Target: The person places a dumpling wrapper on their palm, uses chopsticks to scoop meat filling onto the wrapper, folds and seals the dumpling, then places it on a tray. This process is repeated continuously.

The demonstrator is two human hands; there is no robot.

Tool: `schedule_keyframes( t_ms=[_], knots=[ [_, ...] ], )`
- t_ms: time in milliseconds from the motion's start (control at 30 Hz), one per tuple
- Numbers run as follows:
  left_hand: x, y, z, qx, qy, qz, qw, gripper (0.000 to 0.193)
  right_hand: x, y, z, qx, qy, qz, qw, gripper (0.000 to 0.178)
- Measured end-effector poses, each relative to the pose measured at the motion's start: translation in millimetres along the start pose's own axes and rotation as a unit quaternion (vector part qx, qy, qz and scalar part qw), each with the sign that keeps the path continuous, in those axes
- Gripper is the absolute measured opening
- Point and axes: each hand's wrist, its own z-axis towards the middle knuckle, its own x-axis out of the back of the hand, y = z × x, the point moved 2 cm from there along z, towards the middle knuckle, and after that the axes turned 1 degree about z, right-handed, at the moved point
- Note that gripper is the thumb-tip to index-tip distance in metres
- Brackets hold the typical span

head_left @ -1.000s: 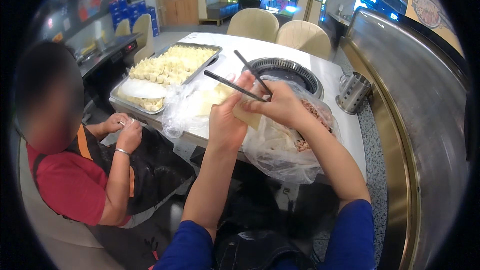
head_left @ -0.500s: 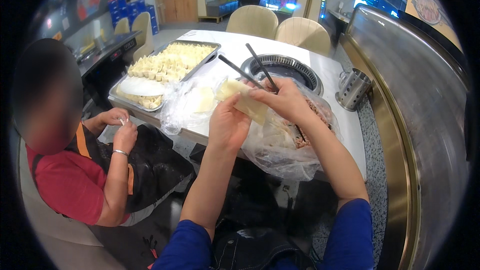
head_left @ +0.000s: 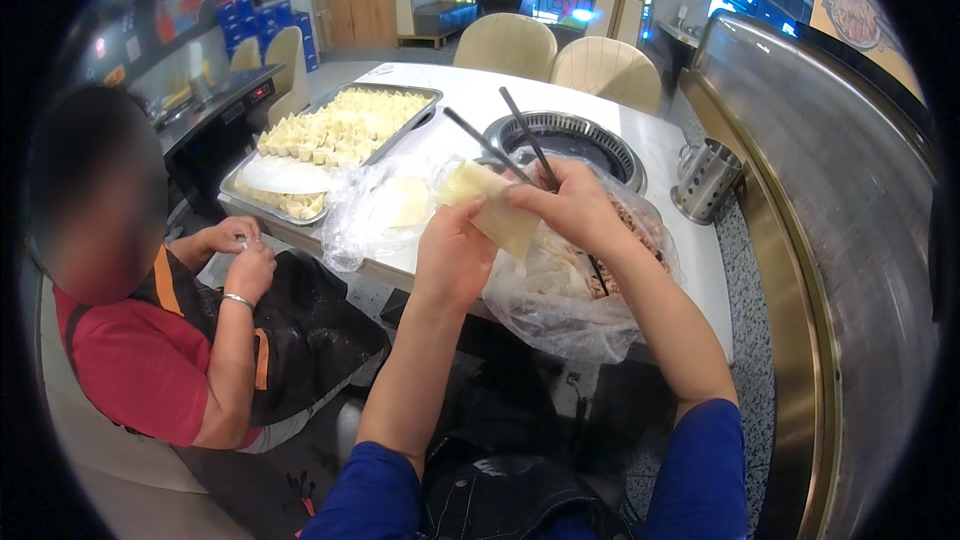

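Between my two hands is a thin pale-yellow dough wrapper (head_left: 507,227). My left hand (head_left: 455,258) pinches its near-left side with thumb and fingers. My right hand (head_left: 572,208) has its thumb at the wrapper's upper right and also grips a pair of dark chopsticks (head_left: 476,137), which slant up to the left and down past the hand. Below the right forearm, a clear plastic bag (head_left: 545,312) holds pinkish minced filling (head_left: 642,233), partly covered by the arm. A stack of wrappers (head_left: 403,204) lies in clear plastic left of my hands.
A metal tray (head_left: 432,100) full of folded dumplings (head_left: 340,125) stands on the white table (head_left: 640,120) at left. A round grill (head_left: 600,130) is set into the table, and a perforated metal holder (head_left: 707,180) stands at right. A co-worker (head_left: 150,370) sits at left, hands together.
My hands stay in nearly the same place, both on the wrapper. The wrapper has shifted slightly, and the chopsticks' upper ends have moved a little to the right.
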Motion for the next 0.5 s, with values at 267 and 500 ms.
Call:
schedule_keyframes(
  t_ms=[267,500],
  knots=[
    [0,1,-1,0.024,0.048,-0.074,0.996,0.032,-4,2,-1,0.011,-0.007,-0.026,1.0,0.033],
    [1,-2,-1,-0.001,-0.012,-0.057,0.998,0.036,-8,-2,-4,0.064,0.004,-0.055,0.996,0.037]
  ],
)
